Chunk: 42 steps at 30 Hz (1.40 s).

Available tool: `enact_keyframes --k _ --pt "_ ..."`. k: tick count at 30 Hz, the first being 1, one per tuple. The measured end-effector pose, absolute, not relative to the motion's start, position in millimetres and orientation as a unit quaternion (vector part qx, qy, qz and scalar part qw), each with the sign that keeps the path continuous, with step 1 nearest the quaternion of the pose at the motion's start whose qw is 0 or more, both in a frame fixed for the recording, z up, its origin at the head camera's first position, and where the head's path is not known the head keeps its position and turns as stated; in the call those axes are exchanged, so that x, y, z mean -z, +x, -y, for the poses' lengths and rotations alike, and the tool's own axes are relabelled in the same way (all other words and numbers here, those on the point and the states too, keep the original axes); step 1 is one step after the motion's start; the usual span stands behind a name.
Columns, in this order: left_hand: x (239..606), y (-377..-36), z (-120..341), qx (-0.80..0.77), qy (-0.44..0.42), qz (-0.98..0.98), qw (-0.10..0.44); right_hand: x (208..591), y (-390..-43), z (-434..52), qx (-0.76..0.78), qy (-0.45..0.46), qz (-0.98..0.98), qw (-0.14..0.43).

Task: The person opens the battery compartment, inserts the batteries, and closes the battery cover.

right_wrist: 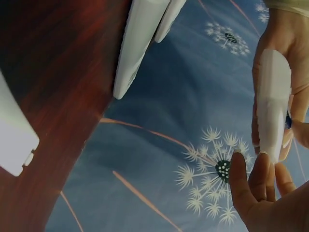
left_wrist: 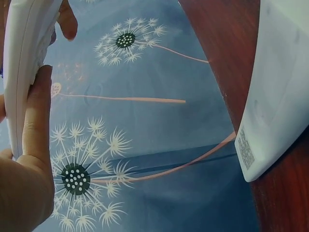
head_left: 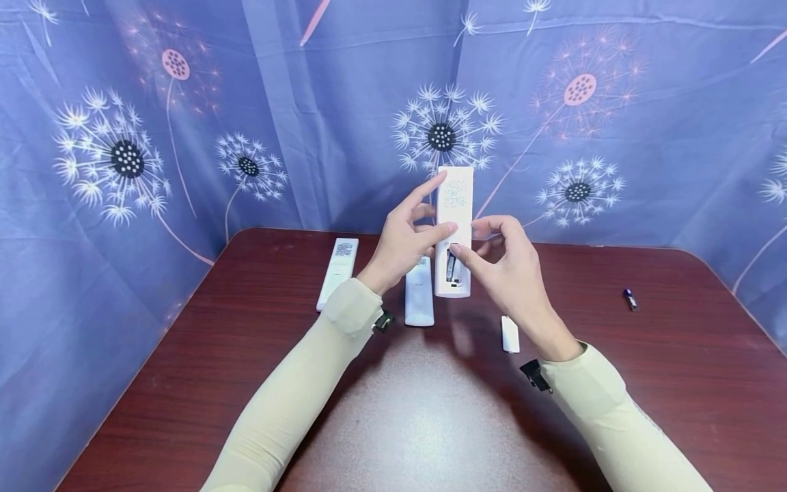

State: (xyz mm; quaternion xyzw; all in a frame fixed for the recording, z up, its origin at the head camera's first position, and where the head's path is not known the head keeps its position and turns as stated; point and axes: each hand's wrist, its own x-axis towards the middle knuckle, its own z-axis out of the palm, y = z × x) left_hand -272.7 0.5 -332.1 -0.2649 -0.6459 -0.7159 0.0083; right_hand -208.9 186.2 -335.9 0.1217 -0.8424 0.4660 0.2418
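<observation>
I hold a white remote upright above the table, its back toward me. Its battery compartment is open, and a battery shows inside. My left hand grips the remote from the left, thumb across its back and index finger up along its edge. My right hand pinches the lower part from the right, with the thumb at the top of the open compartment. The left wrist view has the remote against my thumb. In the right wrist view, the remote stands above my right hand's fingers.
Two more white remotes lie on the dark red table behind my left wrist. A small white battery cover lies by my right wrist. A loose battery sits far right. A blue dandelion-print curtain surrounds the table.
</observation>
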Motion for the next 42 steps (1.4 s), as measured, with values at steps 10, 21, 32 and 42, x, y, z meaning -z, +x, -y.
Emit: enact_keyframes --k 10,21,32,42 --pt "331.1 -272.4 0.6 0.717 -0.269 0.643 0.002 337.5 -213.7 -194.4 -0.485 0.169 0.834 0.201" --pt "331.1 -272.1 0.7 0.709 -0.279 0.648 0.0 337.8 -216.1 -198.6 -0.483 0.195 0.831 0.198" --pt "332.1 -272.2 -0.2 0.704 -0.285 0.65 0.001 336.9 -216.5 -197.3 -0.489 0.197 0.83 0.18" --pt "331.6 -271.0 -2.3 0.702 -0.282 0.654 0.003 338.4 -216.0 -195.1 -0.502 0.192 0.826 0.171"
